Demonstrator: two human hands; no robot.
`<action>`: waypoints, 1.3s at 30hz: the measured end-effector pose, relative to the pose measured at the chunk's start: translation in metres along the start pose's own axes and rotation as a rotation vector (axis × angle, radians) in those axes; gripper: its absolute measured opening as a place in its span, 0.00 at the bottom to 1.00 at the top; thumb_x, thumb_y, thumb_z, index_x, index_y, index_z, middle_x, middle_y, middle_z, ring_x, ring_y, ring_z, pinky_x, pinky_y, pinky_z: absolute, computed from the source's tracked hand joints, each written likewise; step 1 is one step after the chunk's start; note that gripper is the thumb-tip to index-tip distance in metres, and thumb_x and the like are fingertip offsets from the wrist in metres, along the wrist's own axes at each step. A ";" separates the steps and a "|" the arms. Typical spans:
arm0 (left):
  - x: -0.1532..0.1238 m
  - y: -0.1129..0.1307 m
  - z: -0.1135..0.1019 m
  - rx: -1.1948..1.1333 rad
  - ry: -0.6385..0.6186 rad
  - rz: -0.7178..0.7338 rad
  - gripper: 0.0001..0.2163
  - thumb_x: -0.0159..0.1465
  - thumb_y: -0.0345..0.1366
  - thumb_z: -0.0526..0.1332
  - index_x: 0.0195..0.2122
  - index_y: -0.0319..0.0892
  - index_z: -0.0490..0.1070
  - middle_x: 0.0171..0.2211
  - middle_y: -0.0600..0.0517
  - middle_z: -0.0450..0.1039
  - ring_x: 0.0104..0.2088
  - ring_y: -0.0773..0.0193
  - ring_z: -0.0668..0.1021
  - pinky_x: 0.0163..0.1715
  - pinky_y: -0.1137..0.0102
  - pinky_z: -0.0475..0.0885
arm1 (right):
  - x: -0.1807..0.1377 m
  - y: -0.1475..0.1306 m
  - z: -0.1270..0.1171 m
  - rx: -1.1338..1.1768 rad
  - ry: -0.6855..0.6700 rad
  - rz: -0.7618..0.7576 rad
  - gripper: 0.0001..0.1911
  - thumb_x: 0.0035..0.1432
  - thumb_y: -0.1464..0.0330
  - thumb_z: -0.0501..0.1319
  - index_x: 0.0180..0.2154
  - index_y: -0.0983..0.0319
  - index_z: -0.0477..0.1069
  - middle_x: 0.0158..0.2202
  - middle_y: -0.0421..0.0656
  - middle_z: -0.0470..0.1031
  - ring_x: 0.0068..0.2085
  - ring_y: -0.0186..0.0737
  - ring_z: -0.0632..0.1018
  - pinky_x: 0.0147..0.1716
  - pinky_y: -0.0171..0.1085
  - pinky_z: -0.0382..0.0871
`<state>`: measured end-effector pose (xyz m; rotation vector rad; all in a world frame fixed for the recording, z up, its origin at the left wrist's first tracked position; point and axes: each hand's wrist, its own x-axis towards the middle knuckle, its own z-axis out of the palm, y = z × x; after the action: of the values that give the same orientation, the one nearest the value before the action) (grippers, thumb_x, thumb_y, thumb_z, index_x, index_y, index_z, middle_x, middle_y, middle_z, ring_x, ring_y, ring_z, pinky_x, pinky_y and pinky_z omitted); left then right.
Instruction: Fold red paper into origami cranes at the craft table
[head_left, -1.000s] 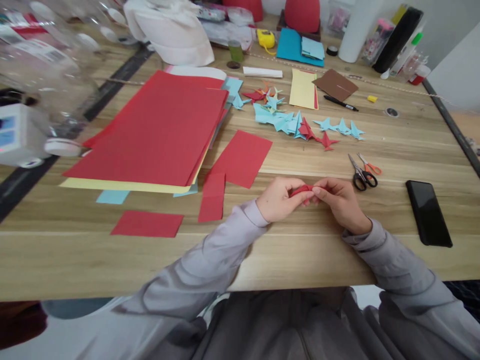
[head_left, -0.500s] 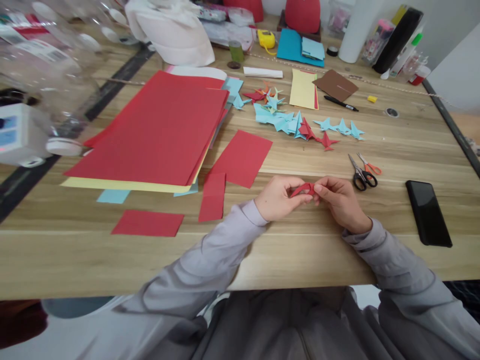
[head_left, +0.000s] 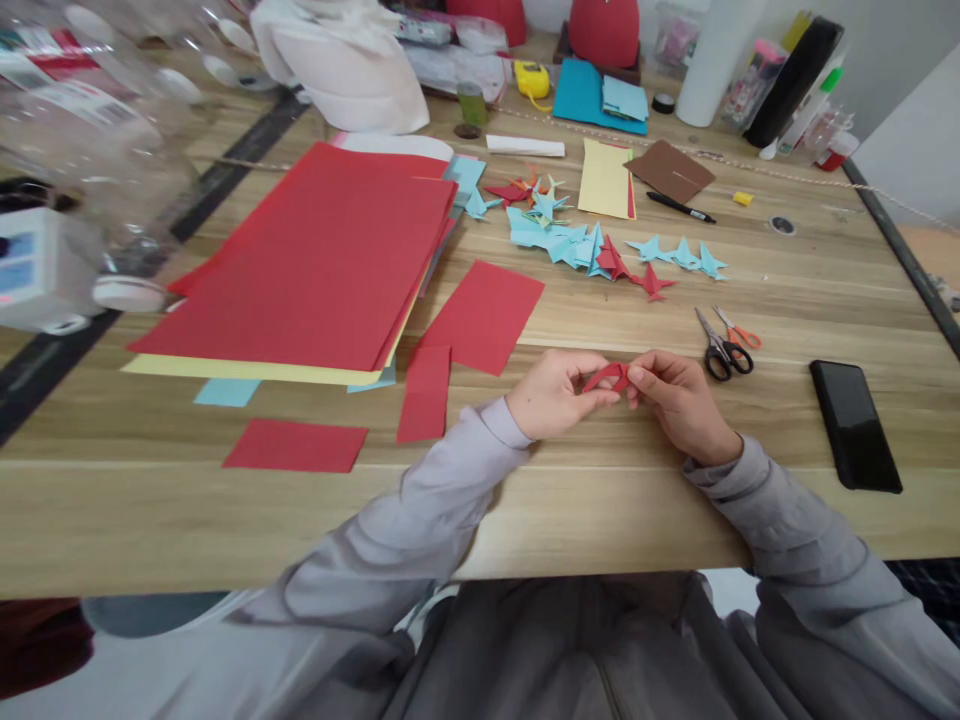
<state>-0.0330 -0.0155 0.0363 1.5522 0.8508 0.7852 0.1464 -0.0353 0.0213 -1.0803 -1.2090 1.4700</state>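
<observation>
A small folded red paper (head_left: 609, 375) is held between both hands above the near part of the table. My left hand (head_left: 556, 393) pinches its left end between thumb and fingers. My right hand (head_left: 681, 398) grips the right end with thumb and forefinger. Fingers hide part of the folds. Beyond the hands lie folded paper cranes: red ones (head_left: 654, 283) and light blue ones (head_left: 684, 253). Left of my left hand rest a red paper sheet (head_left: 487, 318), a creased red strip (head_left: 424, 395) and another red rectangle (head_left: 296, 446).
A stack of large red sheets (head_left: 315, 260) covers the left side. Black-handled scissors (head_left: 721, 350) and orange-handled scissors (head_left: 739, 330) lie right of my hands, with a phone (head_left: 855, 425) farther right. Plastic bottles (head_left: 90, 140) crowd the far left. A tape measure (head_left: 532, 78) sits at the back.
The red paper shows slightly more of its folds as my fingers shift a little. Both hands keep their grip in nearly the same place.
</observation>
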 end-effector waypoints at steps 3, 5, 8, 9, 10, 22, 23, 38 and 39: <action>0.000 0.001 -0.001 -0.006 -0.009 0.027 0.04 0.54 0.33 0.66 0.26 0.38 0.75 0.23 0.53 0.74 0.25 0.69 0.71 0.27 0.73 0.67 | -0.001 -0.001 0.002 0.004 -0.018 0.008 0.17 0.51 0.54 0.69 0.27 0.61 0.74 0.21 0.38 0.74 0.23 0.31 0.71 0.25 0.33 0.67; 0.001 -0.002 -0.002 -0.048 -0.020 0.040 0.06 0.54 0.35 0.67 0.27 0.37 0.75 0.25 0.50 0.76 0.27 0.67 0.74 0.30 0.71 0.70 | -0.001 -0.001 0.003 0.009 -0.022 0.009 0.17 0.51 0.54 0.69 0.26 0.61 0.73 0.21 0.37 0.73 0.22 0.31 0.70 0.25 0.33 0.67; 0.004 -0.010 -0.003 -0.088 -0.016 0.016 0.09 0.52 0.38 0.69 0.25 0.37 0.75 0.24 0.50 0.76 0.27 0.67 0.74 0.29 0.72 0.70 | 0.000 0.000 0.002 -0.006 -0.011 -0.015 0.16 0.51 0.55 0.69 0.26 0.61 0.73 0.21 0.37 0.73 0.22 0.30 0.70 0.25 0.33 0.66; 0.005 -0.012 -0.003 -0.091 -0.006 -0.004 0.09 0.52 0.38 0.70 0.25 0.37 0.75 0.24 0.51 0.76 0.26 0.67 0.74 0.28 0.72 0.70 | 0.000 0.000 0.002 -0.034 0.001 -0.034 0.16 0.52 0.56 0.68 0.26 0.61 0.73 0.21 0.37 0.73 0.22 0.30 0.70 0.25 0.33 0.66; 0.006 -0.014 -0.002 -0.095 0.008 -0.023 0.10 0.51 0.38 0.71 0.24 0.37 0.75 0.23 0.51 0.76 0.25 0.68 0.74 0.28 0.72 0.70 | 0.001 -0.001 0.001 -0.075 0.020 -0.063 0.16 0.52 0.56 0.68 0.27 0.61 0.73 0.21 0.37 0.73 0.22 0.31 0.70 0.25 0.34 0.66; 0.004 -0.010 0.002 -0.001 0.226 0.181 0.06 0.54 0.36 0.70 0.30 0.39 0.80 0.31 0.47 0.80 0.32 0.64 0.79 0.34 0.71 0.74 | -0.004 -0.006 -0.002 -0.665 0.110 -0.512 0.06 0.59 0.66 0.63 0.30 0.59 0.74 0.25 0.40 0.77 0.27 0.35 0.74 0.29 0.35 0.67; 0.004 -0.011 0.002 0.012 0.224 0.200 0.05 0.54 0.35 0.70 0.29 0.39 0.80 0.30 0.47 0.80 0.31 0.65 0.79 0.33 0.71 0.74 | -0.004 -0.005 -0.002 -0.680 0.104 -0.541 0.05 0.59 0.67 0.63 0.30 0.59 0.74 0.26 0.40 0.77 0.27 0.35 0.75 0.29 0.35 0.67; 0.003 -0.011 -0.004 0.034 0.141 0.293 0.10 0.58 0.41 0.68 0.26 0.39 0.80 0.25 0.48 0.79 0.26 0.66 0.77 0.28 0.73 0.72 | -0.007 -0.007 -0.002 -0.683 0.062 -0.584 0.05 0.58 0.68 0.65 0.30 0.60 0.75 0.25 0.40 0.78 0.27 0.34 0.76 0.27 0.33 0.68; 0.003 -0.010 -0.004 0.029 0.137 0.293 0.10 0.58 0.41 0.68 0.26 0.39 0.80 0.25 0.48 0.79 0.26 0.66 0.78 0.28 0.73 0.72 | -0.007 -0.007 -0.002 -0.670 0.059 -0.570 0.05 0.58 0.67 0.65 0.29 0.60 0.76 0.26 0.40 0.79 0.27 0.34 0.77 0.27 0.33 0.69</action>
<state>-0.0359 -0.0098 0.0267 1.6861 0.7440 1.1047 0.1508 -0.0408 0.0286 -1.0549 -1.8427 0.5965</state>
